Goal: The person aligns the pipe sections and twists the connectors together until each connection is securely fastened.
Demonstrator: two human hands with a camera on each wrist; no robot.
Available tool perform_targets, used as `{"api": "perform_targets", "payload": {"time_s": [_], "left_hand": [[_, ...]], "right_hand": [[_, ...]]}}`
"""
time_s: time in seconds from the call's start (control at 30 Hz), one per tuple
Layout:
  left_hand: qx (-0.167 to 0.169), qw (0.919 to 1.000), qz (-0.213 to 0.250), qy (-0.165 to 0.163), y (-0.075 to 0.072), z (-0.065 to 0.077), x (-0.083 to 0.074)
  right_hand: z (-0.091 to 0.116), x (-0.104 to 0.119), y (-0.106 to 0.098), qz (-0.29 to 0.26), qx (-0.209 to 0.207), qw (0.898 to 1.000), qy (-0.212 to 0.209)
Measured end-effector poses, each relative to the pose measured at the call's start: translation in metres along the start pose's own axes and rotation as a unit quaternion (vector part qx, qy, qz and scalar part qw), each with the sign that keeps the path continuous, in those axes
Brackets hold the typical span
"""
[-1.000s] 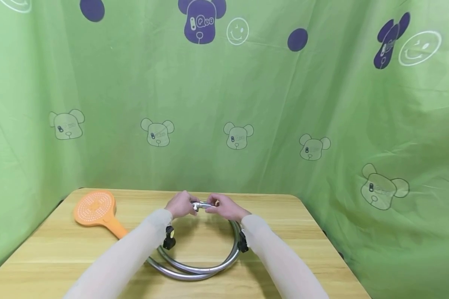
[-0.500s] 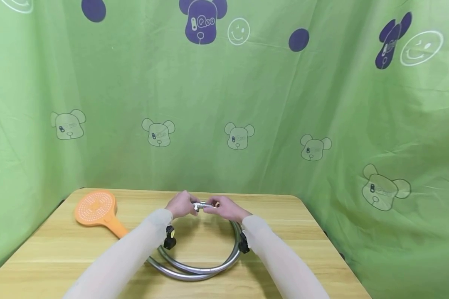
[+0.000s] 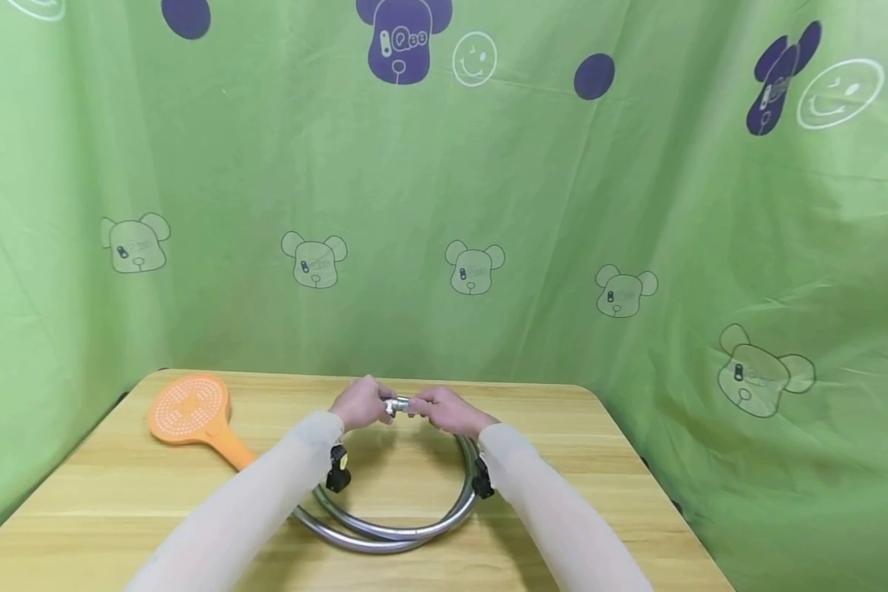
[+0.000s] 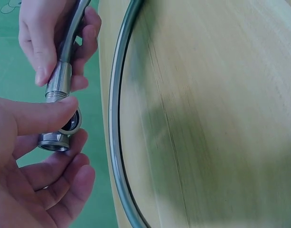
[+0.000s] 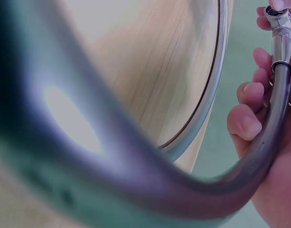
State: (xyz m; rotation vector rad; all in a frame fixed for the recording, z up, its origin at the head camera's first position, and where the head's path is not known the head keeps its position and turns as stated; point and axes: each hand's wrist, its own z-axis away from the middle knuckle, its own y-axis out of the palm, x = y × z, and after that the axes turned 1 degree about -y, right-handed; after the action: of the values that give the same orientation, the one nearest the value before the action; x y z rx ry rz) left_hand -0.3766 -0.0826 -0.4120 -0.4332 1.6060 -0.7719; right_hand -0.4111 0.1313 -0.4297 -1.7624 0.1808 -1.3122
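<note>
In the head view my left hand (image 3: 360, 404) pinches a small chrome pipe fitting (image 3: 394, 406) between thumb and fingers. The left wrist view shows its round side opening and another opening at its lower end. My right hand (image 3: 450, 411) grips the metal end nut (image 4: 60, 78) of a grey shower hose (image 3: 385, 533), with the hose running back through the palm. Nut and fitting meet end to end in line; a little thread shows between them. To the left lies an orange shower head (image 3: 190, 409), face up, its handle end hidden behind my left forearm.
The hose lies in loops on the wooden table (image 3: 562, 460), between and below my forearms. A green printed curtain (image 3: 400, 329) hangs close behind the table and along its sides. Each wrist wears a small black camera (image 3: 338, 469).
My right fingers have shifted their grip at the hose nut, with the thumb and fingers now closer together. The left hand and fitting stay nearly in place.
</note>
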Motion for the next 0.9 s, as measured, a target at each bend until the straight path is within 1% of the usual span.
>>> {"api": "perform_targets", "payload": {"time_s": [0.07, 0.27, 0.33, 0.4, 0.57, 0.6, 0.63, 0.8, 0.9], "left_hand": [[0.0, 1.0, -0.003, 0.001, 0.0003, 0.0, 0.0003], [-0.009, 0.9999, -0.004, -0.001, 0.0001, -0.0004, 0.0003], [-0.011, 0.9999, -0.004, -0.001, -0.0003, -0.0003, -0.0003], [-0.01, 0.9999, -0.002, -0.002, -0.0011, 0.0003, -0.0009], [-0.008, 1.0, 0.004, -0.001, -0.0014, 0.0016, -0.0007], [-0.008, 1.0, 0.005, 0.0, -0.0011, 0.0016, -0.0005], [-0.009, 1.0, 0.003, 0.0, -0.0006, 0.0011, 0.0], [-0.011, 0.9999, -0.001, -0.002, 0.0003, -0.0003, 0.0008], [-0.012, 0.9999, -0.001, -0.002, -0.0006, -0.0005, -0.0008]], "right_hand": [[0.0001, 0.0008, 0.0, 0.0, 0.0, 1.0, 0.0], [0.0002, 0.0032, 0.0019, 0.002, -0.025, 0.999, -0.042], [0.0004, 0.0038, 0.0017, 0.003, -0.027, 0.999, -0.046], [0.0004, 0.0043, 0.0011, 0.011, -0.024, 0.999, -0.039], [0.0012, 0.0052, -0.001, -0.003, -0.004, 1.0, 0.013], [0.0013, 0.0051, -0.0011, -0.006, -0.002, 1.0, 0.017], [0.001, 0.0048, -0.0009, -0.006, -0.001, 1.0, 0.014], [-0.0009, 0.003, 0.001, 0.006, -0.017, 0.999, -0.036], [-0.0007, 0.0029, 0.0006, 0.003, -0.025, 0.998, -0.049]]}}
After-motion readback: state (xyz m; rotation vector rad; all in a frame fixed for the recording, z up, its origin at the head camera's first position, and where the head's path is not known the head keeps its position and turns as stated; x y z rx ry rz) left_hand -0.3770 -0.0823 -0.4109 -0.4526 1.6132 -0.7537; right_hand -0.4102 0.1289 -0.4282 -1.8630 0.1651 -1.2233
